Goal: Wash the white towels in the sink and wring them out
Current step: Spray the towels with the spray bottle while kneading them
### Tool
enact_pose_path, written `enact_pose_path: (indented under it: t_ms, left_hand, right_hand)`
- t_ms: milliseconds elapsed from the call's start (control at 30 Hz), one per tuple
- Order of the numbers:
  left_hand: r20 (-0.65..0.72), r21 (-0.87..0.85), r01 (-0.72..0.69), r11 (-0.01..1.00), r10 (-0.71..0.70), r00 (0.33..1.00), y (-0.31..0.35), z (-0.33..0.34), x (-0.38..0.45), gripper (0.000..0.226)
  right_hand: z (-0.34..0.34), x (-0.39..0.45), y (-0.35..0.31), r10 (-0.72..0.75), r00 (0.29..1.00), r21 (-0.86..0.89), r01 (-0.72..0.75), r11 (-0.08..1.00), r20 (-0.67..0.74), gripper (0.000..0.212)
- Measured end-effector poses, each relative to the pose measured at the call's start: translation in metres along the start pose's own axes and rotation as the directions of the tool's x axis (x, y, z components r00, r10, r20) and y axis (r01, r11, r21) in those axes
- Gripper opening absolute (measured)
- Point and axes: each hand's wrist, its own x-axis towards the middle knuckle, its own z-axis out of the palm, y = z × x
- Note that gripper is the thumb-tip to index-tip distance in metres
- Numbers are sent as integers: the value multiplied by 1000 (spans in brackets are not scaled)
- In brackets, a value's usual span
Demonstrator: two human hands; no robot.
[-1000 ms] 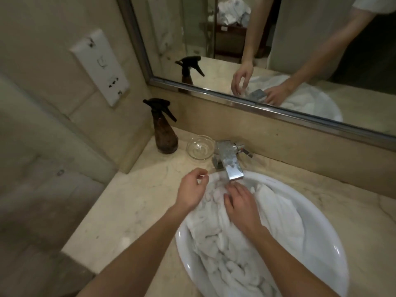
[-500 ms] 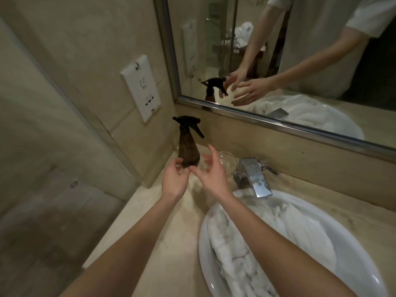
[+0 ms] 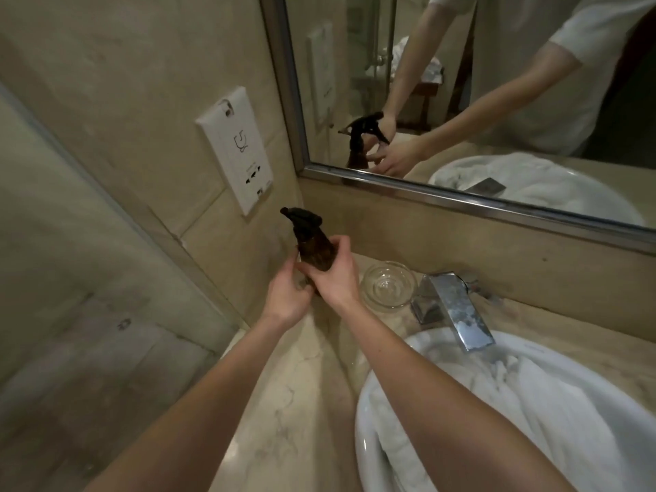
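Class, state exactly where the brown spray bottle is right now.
In the head view the spray bottle is gripped in both hands, left hand and right hand, just left of the glass dish.

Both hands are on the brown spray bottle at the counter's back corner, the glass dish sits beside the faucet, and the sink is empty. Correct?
Not quite: the head view shows the sink full of white towels. The rest holds: both the left hand and right hand grip the spray bottle, and the glass dish sits beside the faucet.

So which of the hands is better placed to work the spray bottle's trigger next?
Probably the right hand: it wraps the brown spray bottle higher up, nearer the black trigger head. The left hand grips lower down, so it can steady the bottle.
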Motion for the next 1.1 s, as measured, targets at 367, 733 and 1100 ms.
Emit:
enact_pose_path:
  t_ms: [367, 733, 1100]
  left_hand:
    - [23, -111, 22, 994, -19, 1000, -13, -1, -30, 67]
    - [364, -247, 6, 969, 87, 927, 37, 39, -127, 64]
    - [464, 209, -290, 934, 166, 870, 89, 136, -235, 70]
  right_hand:
    - [-46, -38, 8, 49, 990, 241, -80, 967, 135, 48]
    - [-141, -132, -5, 294, 917, 614, -399, 681, 270, 26]
    - [-244, -206, 9, 368, 894, 243, -309, 919, -255, 49]
